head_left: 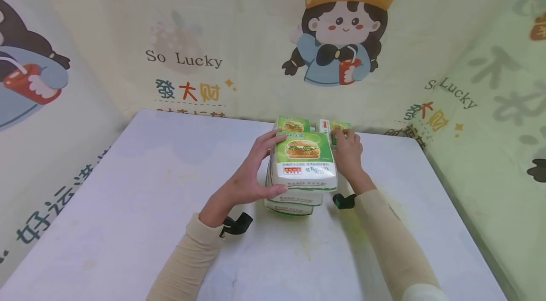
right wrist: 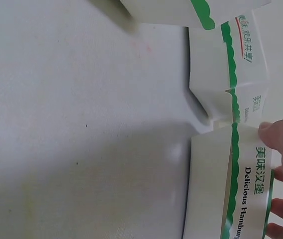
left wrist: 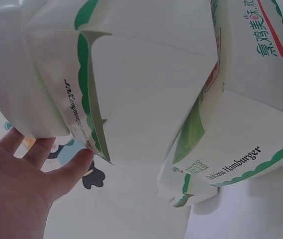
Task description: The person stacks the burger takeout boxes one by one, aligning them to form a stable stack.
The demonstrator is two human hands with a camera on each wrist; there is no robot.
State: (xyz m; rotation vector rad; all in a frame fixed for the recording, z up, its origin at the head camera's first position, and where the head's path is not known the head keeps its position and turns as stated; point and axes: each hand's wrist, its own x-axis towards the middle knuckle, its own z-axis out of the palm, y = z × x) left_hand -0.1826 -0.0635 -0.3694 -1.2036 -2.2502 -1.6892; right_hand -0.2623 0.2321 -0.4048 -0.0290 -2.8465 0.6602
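Top box: burger picture up, over the lower boxes near the far middle of the table; I can't tell if it rests on them.
Left hand: fingers spread wide, holding the top box by its left side, thumb at the near corner.
Back right box: on the table at the far edge.
Right hand: fingers bent a little, pinching the back right box, thumb on one side.
Back left box: just behind the top box.
Step now: looks like piling up or lining up burger boxes.
Next move calls for: a soft squeeze on the right, a steady left hand, no bumping the pile.
Wall cloth: cartoon pictures, behind everything.
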